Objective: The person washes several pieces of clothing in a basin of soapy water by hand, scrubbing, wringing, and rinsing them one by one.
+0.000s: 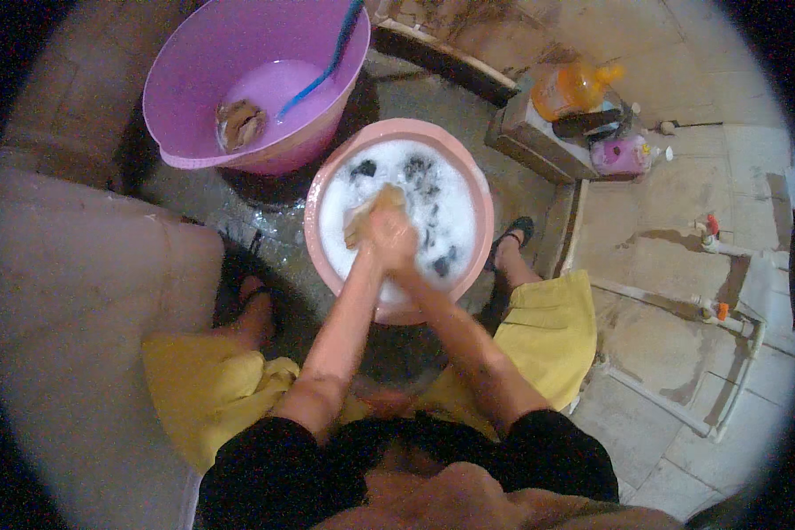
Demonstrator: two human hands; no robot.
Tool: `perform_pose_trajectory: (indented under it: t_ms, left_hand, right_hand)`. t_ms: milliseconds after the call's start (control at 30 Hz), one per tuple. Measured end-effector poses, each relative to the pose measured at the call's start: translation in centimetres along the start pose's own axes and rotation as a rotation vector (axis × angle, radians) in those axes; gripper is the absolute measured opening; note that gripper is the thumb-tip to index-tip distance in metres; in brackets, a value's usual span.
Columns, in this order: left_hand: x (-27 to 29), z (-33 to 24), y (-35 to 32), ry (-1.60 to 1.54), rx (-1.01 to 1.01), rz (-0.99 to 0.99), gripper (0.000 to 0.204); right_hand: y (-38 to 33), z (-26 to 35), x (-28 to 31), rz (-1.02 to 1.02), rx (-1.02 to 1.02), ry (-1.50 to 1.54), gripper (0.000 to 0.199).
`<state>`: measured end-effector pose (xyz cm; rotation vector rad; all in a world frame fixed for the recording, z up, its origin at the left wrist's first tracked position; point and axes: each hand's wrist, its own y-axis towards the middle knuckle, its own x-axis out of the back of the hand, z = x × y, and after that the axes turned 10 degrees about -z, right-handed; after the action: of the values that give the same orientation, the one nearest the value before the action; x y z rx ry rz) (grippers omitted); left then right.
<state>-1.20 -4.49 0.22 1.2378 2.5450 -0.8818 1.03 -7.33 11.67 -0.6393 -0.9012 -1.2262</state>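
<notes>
Over a round pink basin (329, 283) full of white suds, my left hand (378, 231) and my right hand (403, 243) are pressed together. A wet beige cloth (354, 231) is squeezed between them, sticking out beyond the fingers and to the left. Motion blurs both hands, and single fingers are hard to separate. Dark patches of what looks like black fabric (443, 263) poke through the foam (340, 190) around them. What lies under the suds is hidden.
At the far left stands a large purple tub (172, 97) with liquid, a brown cloth bundle (241, 124) and a blue stick (327, 71). An orange bottle (564, 91) and a pink bottle (618, 156) are on a ledge at the far right. Pipes with taps (714, 231) line the right wall.
</notes>
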Motion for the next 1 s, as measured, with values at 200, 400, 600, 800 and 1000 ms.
perform_pose_trajectory:
  t_ms: [200,400,600,800,1000]
  left_hand:
    - [-8.7,-5.9,-2.0,-0.343,0.259,-0.112,0.044]
    - [2.1,0.0,2.0,0.165,0.26,-0.42,0.034]
    - [2.8,3.3,2.1,0.264,0.13,-0.457,0.045]
    - [-4.6,-3.2,-0.9,-0.519,0.978,-0.042,0.044]
    - [-3.6,-3.5,-0.9,-0.362,0.372,0.053,0.038]
  right_hand:
    - [10.4,-15.3,3.0,-0.221,-0.006,-0.086,0.029]
    - [6.9,-12.4,-1.2,-0.02,-0.219,0.024,0.024]
    - [3.3,-14.4,-7.6,-0.04,0.594,0.119,0.029]
    - [5.7,-15.0,-1.5,0.208,0.095,0.027,0.03]
    - [-3.7,-2.4,2.5,-0.059,0.345,-0.049,0.02]
